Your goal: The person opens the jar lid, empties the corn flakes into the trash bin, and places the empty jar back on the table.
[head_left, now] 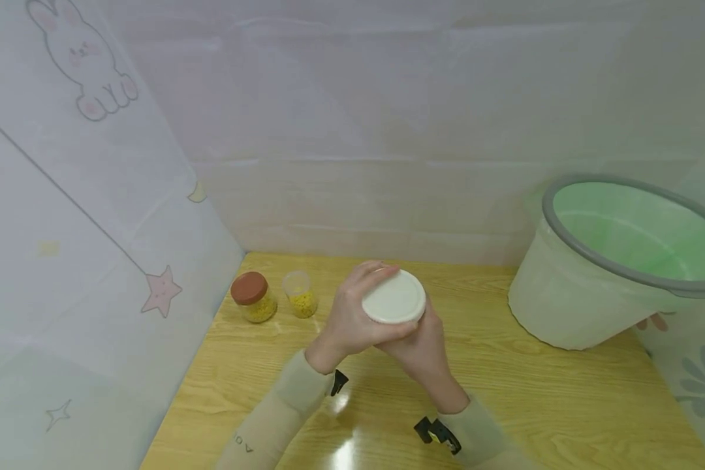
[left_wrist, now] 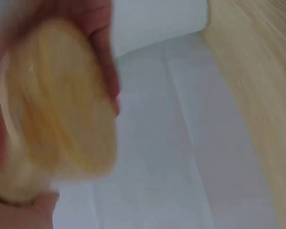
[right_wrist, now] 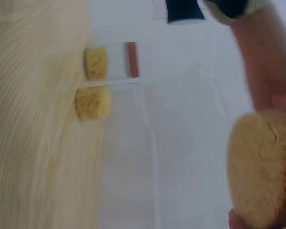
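Resting between both hands above the table (head_left: 540, 391), a jar (left_wrist: 76, 105) is showing its white lid (head_left: 395, 297) to the head camera, and yellow contents (right_wrist: 257, 176) are showing through its side. The left hand (head_left: 355, 313) is curling thumb and fingers around the lid, presumably because its edge is offering good purchase. The right hand (head_left: 422, 346) is gripping the body lower down, probably bearing weight and steadying it; how each of its fingers is lying I cannot tell. Off to the left, a second jar (head_left: 261, 309), wearing a reddish lid (head_left: 249, 287), and an uncovered clear cup (head_left: 298, 289) are standing near each other but apart, both containing yellow pieces; they are probably sitting there to be out of the arms' way. On the right, a white bucket (head_left: 570, 294) with a grey rim is standing well apart, apparently leaving elbow room.
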`<control>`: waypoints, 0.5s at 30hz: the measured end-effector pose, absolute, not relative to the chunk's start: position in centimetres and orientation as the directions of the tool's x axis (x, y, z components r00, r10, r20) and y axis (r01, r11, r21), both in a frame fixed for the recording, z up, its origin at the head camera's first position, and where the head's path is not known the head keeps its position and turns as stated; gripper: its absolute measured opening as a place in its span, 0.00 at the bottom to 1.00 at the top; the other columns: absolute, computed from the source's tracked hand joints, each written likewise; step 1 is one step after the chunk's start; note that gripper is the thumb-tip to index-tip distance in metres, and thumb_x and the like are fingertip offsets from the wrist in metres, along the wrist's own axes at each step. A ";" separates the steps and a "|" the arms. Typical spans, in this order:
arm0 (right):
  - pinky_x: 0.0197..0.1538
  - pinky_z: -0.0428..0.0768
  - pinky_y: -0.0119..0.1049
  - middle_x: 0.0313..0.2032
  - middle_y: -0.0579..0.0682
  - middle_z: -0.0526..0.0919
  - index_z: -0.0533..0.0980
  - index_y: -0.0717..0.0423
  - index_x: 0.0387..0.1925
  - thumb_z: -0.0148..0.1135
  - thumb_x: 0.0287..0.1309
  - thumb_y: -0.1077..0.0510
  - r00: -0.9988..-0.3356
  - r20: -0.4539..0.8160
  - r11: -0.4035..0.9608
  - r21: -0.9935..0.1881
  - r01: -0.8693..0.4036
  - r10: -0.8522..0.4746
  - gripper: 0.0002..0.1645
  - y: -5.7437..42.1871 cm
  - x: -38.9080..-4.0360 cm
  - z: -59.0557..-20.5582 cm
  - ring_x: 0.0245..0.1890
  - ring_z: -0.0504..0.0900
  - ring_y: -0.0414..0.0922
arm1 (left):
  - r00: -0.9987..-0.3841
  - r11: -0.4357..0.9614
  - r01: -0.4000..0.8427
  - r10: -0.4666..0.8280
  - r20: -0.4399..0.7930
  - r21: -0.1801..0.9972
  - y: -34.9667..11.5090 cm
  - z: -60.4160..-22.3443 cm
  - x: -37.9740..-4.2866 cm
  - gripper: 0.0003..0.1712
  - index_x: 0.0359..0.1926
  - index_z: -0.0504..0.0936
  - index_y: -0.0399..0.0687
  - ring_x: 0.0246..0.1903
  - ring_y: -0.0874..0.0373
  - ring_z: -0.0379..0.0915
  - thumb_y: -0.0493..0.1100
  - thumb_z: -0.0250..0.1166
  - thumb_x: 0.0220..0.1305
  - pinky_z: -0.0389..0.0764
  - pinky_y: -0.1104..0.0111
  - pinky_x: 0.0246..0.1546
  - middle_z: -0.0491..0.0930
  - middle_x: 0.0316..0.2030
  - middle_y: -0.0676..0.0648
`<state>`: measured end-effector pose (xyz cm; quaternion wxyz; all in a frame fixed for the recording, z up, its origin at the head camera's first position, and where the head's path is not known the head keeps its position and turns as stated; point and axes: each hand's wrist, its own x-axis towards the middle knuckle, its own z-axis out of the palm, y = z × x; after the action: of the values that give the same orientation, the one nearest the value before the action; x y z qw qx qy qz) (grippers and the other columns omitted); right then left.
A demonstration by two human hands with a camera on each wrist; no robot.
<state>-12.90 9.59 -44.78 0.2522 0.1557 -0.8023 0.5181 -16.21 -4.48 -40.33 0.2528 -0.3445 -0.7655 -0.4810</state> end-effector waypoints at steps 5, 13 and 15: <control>0.43 0.76 0.52 0.50 0.57 0.74 0.60 0.58 0.63 0.81 0.28 0.53 -0.774 0.629 0.500 -0.697 -0.515 0.079 0.58 9.2 -13.6 -45.0 0.48 0.76 0.53 | -0.643 0.394 0.748 0.230 0.731 0.534 -4.0 -40.7 -16.4 0.45 0.55 0.78 0.53 0.55 0.58 0.64 0.64 0.77 0.33 0.72 0.61 0.48 0.69 0.55 0.49; 0.44 0.76 0.53 0.50 0.57 0.73 0.61 0.58 0.62 0.81 0.29 0.49 -0.774 0.632 0.506 -0.675 -0.538 0.020 0.57 10.4 -14.1 -44.7 0.48 0.75 0.54 | -0.741 0.404 0.669 0.287 0.608 0.624 -4.5 -40.1 -15.9 0.55 0.66 0.65 0.58 0.56 0.60 0.61 0.68 0.74 0.36 0.71 0.60 0.49 0.63 0.60 0.51; 0.44 0.76 0.53 0.49 0.57 0.74 0.61 0.59 0.62 0.80 0.30 0.48 -0.770 0.638 0.527 -0.658 -0.537 0.013 0.57 10.8 -14.2 -44.5 0.48 0.76 0.54 | -0.753 0.410 0.656 0.302 0.585 0.634 -4.4 -39.9 -15.8 0.57 0.68 0.60 0.57 0.57 0.59 0.60 0.68 0.73 0.38 0.70 0.58 0.50 0.62 0.62 0.49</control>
<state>-14.24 10.75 -44.54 0.2995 0.1597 -0.8209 0.4593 -15.79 -4.42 -39.95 0.1936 -0.2933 -0.8169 -0.4573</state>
